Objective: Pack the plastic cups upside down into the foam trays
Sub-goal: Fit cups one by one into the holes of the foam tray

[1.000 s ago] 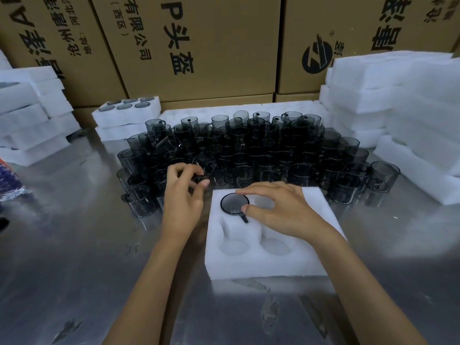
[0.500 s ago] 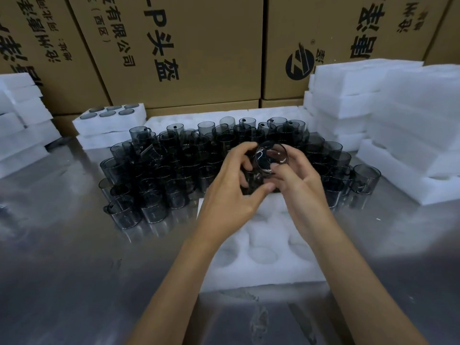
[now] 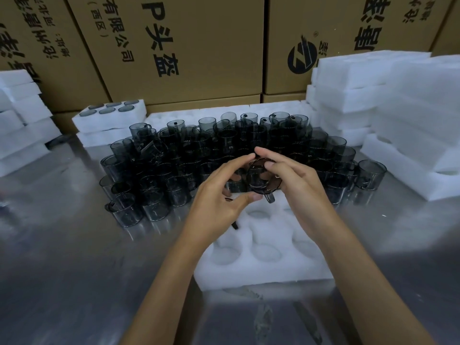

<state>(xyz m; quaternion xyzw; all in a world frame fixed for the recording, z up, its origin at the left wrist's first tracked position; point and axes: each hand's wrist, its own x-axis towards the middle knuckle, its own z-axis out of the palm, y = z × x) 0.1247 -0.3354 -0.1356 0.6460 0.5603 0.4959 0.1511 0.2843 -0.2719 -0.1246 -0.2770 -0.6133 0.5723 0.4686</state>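
A smoky grey plastic cup [image 3: 263, 180] with a small handle is held in the air above the far end of a white foam tray [image 3: 263, 257]. My left hand [image 3: 219, 202] and my right hand [image 3: 296, 185] both grip the cup, fingers curled round its rim and sides. One cup sits in the tray's far left pocket, mostly hidden under my left hand; only its dark handle [image 3: 234, 225] shows. The tray's near pockets are bare. A big cluster of the same grey cups [image 3: 174, 165] stands behind the tray.
The tray lies on a shiny metal table [image 3: 74, 270]. Stacks of white foam trays [image 3: 398, 115] rise at the right and at the left [image 3: 22, 120]. A filled tray [image 3: 109, 113] sits at the back left. Cardboard boxes [image 3: 189, 46] wall off the rear.
A second ago my right hand rested on the tray beside a seated cup while my left reached into the cluster. Both hands now hold a cup in the air, a bit lower than half a second ago.
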